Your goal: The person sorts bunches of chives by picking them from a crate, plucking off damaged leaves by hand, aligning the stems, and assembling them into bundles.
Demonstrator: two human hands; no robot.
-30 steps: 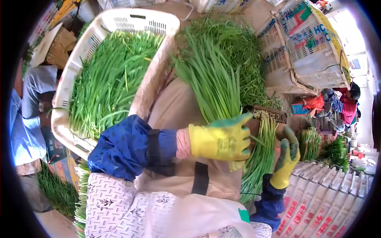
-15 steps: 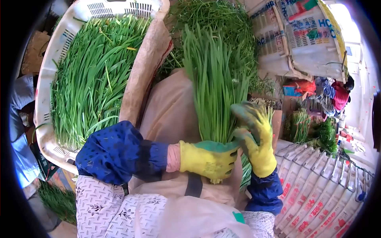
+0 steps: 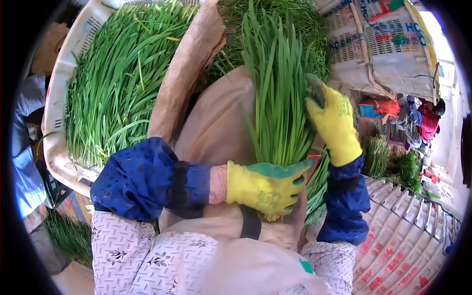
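A thick bunch of green chives [image 3: 279,110] stands over my lap, its leaves fanning away from me and its pale cut ends poking out below my left hand. My left hand [image 3: 265,189], in a yellow and green glove, is wrapped round the lower stems. Beside the leaves on the right is my right hand [image 3: 337,123], gloved the same way, its thumb and fingers apart. Whether its fingertips touch the outer leaves I cannot tell. A small red strip [image 3: 314,155] shows just past my left fingertips.
A white crate [image 3: 55,118] full of chives stands at the left, with brown cloth [image 3: 179,69] over its near side. Loose greens [image 3: 295,12] lie behind the bunch. More white crates [image 3: 393,39] are at the upper right, and stacked ones [image 3: 393,236] at the lower right. A person [image 3: 428,120] is far right.
My right hand has moved up and to the right, from near the stem ends to beside the leaves. My left hand keeps its hold on the chives. The view has shifted slightly.
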